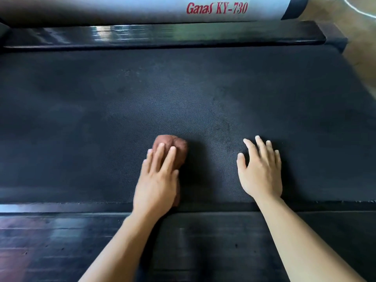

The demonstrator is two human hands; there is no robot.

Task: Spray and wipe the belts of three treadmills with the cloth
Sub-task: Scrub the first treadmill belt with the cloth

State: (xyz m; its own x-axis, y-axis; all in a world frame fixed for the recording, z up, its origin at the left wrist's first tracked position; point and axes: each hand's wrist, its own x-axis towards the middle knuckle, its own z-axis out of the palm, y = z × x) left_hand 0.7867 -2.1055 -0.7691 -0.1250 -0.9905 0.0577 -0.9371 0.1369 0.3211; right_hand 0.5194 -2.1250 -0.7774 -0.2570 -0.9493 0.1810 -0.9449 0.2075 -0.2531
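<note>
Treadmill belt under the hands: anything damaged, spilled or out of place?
Nothing stands out. The black textured treadmill belt looks intact; the left hand presses the bunched brown cloth on it, the right hand is open beside it.

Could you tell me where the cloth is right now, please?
In the head view, the cloth sits low and left of centre on the treadmill belt, under the left hand.

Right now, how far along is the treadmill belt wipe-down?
Done: unclear; the belt looks patchy, and I cannot tell wiped from unwiped. In hand: the left hand presses the brown cloth flat on the belt by its near edge; the right hand rests open beside it. Left: probably the belt's far part toward the Ganas KY-730 cover; other treadmills are out of view.
</note>
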